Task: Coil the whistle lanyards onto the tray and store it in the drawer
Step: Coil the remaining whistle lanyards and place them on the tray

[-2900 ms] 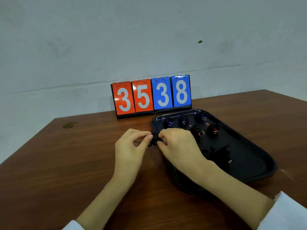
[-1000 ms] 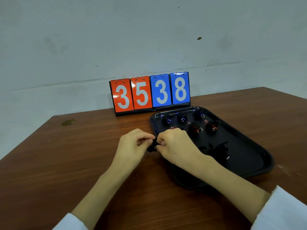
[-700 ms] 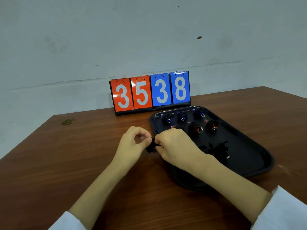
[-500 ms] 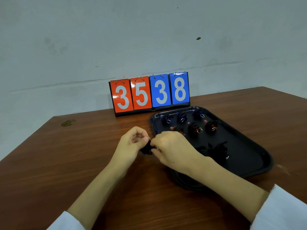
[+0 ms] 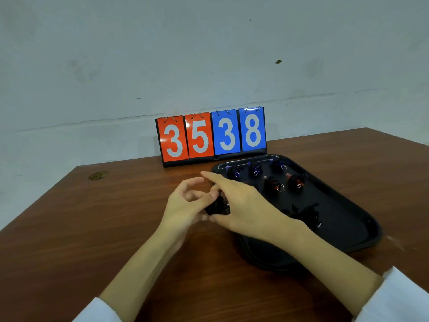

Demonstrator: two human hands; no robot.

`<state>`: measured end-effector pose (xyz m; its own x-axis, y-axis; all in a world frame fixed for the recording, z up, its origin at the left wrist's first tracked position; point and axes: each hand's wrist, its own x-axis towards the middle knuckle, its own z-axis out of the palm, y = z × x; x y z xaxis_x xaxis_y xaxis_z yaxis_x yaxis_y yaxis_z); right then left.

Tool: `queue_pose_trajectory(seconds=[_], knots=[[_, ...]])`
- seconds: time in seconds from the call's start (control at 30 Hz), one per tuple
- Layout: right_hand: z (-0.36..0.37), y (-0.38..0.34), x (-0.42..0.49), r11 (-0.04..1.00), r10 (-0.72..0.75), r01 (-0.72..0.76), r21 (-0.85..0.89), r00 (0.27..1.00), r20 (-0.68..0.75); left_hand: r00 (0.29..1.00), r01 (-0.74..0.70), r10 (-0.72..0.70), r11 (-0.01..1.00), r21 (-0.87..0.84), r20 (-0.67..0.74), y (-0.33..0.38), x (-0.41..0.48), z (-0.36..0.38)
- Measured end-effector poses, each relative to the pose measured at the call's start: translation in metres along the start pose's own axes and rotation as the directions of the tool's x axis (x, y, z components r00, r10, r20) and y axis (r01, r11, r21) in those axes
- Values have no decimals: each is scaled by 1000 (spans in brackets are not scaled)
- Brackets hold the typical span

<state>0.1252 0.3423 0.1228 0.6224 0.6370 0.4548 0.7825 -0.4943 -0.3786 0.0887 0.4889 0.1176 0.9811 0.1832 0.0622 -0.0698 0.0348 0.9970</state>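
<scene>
Over the desk (image 5: 104,228), just left of the tray (image 5: 343,205), both hands meet on a small black lanyard (image 5: 217,206); the left hand (image 5: 185,205) has curled fingers and pinches the bundle from its side; the right hand (image 5: 243,205) holds it from the other side with the thumb under it; its first finger sticks out straight; both arms reach in from below in white sleeves (image 5: 394,296); rolled lanyards (image 5: 272,184) sit at the tray's far end; a loose black heap (image 5: 306,212) lies in its middle.
</scene>
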Motion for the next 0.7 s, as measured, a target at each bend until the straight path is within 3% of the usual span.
queue_pose_trajectory(seconds=[0.1,0.2,0.27,0.33,0.43,0.57,0.63,0.7], knots=[[-12,2,-3,999,46,-46,-11,997,-67,1000,-5,8,996,-93,27,0,-1,4],[-41,9,-20,976,217,-208,70,958,-189,1000,13,-11,987,-163,13,0,1,5],[-66,23,-40,922,384,-344,180,875,-294,1000,-7,6,996,-93,-13,-2,2,5],[-86,43,-62,869,495,-444,220,777,-388,996,-83,86,986,143,-10,-8,1,6],[-95,77,-92,773,605,-626,101,680,-413,952,-296,292,818,493,87,-22,-6,13],[-81,100,-113,684,648,-716,-143,685,-333,827,-538,437,426,728,355,-40,-10,22],[-79,98,-114,671,648,-720,-177,686,-330,807,-556,450,357,751,383,-41,-10,22],[-78,96,-112,655,642,-715,-246,698,-317,801,-562,468,373,739,373,-39,-11,23]])
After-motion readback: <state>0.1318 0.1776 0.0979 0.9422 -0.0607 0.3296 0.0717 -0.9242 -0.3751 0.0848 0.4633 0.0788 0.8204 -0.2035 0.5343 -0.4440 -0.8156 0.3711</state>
